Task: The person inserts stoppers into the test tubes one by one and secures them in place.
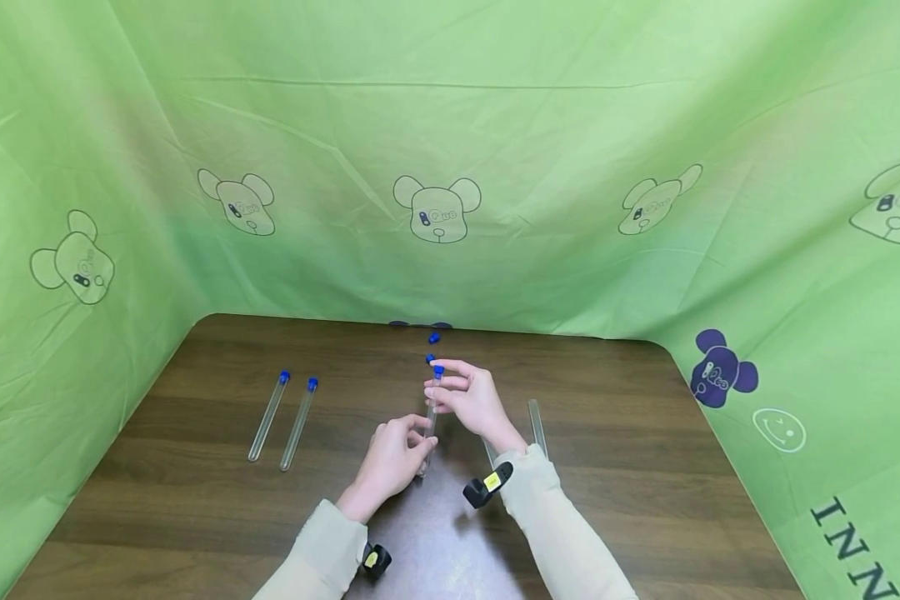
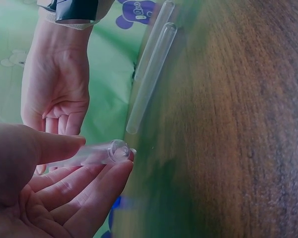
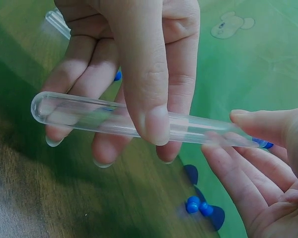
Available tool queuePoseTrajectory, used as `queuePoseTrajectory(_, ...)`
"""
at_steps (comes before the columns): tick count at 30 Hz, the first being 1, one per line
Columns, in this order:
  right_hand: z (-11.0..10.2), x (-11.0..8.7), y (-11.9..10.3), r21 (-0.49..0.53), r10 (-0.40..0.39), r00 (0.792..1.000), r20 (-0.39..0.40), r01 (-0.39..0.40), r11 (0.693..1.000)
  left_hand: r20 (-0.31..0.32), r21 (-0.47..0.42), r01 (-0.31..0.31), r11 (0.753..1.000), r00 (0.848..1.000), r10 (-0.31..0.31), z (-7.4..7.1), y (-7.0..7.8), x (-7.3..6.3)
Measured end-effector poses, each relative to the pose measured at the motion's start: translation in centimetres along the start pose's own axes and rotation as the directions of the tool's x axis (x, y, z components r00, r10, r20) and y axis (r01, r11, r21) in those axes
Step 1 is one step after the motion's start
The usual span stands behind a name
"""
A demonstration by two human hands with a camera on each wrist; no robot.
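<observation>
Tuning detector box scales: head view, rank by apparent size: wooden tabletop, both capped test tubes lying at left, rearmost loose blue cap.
1. Wooden tabletop
2. Leftmost capped test tube and neighbouring capped test tube: look alike, unranked
3. Rearmost loose blue cap

The head view looks from above the near side, forward and down, far enough back to take in the whole width of the surface (image 1: 187, 475) and the green cloth (image 1: 435, 117) beyond. The left wrist view, turned sideways, sits close behind the left fingers (image 2: 103, 196). The right wrist view, also tilted, looks closely past the right fingers (image 3: 233, 179). All three share one clear tube (image 3: 191, 130).
</observation>
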State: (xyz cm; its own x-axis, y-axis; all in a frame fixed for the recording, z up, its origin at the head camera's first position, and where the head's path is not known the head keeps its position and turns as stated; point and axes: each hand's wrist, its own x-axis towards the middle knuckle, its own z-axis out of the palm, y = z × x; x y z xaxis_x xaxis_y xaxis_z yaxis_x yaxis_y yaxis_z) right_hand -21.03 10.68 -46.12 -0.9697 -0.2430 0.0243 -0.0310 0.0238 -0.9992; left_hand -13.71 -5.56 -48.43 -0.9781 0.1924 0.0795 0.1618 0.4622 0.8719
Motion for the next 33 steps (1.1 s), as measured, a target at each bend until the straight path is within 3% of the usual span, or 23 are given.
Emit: queuePoseTrajectory(33,-0.03,0.22,0.47,0.008,-0.015,0.999,-0.045,0.015,1.0,-0.04,0.061,-0.042,0.997,0.998,0.044,0.03,-0.3,0.33)
